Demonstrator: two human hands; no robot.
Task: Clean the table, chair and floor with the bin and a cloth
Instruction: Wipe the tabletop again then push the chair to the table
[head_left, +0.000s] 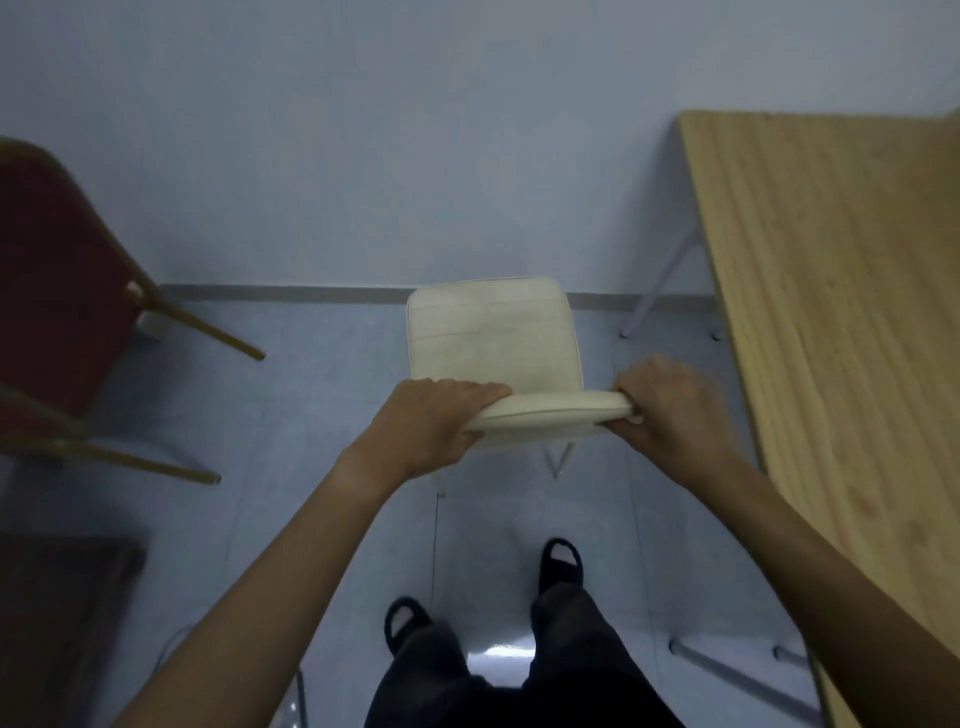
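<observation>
**While both hands grip its backrest, cream chair stands between red chair and table**

As seen from the head camera, the cream chair (493, 332) sits on the blue-grey floor (322, 389) directly ahead of the person, near the foot of the wall. It is left of the wooden table (831, 312) and well apart from the red chair (62, 291) at the far left.

Orientation: the backrest (550, 410) is the part nearest the person, and the seat points away from them, toward the wall. The long axis of the backrest's top edge runs left to right across the view, with a slight bow. Thin pale legs show just below it; whether they bear on the floor cannot be told.

Left hand (431, 426): it holds the left end of the backrest — fingers curled over the top edge, thumb on the near side beneath.

Right hand (670, 410): it holds the right end of the backrest, with fingers wrapped round the edge and the tips partly hidden behind it.

Both forearms reach forward, bare, and meet the chair at about the same height.

Other findings: the table's pale legs (660, 291) stand at the skirting, close to the chair's right side. The person's two feet, in black slippers (561, 564), stand on the floor behind the chair. A dark object (62, 597) lies at lower left — too dim to identify.
</observation>
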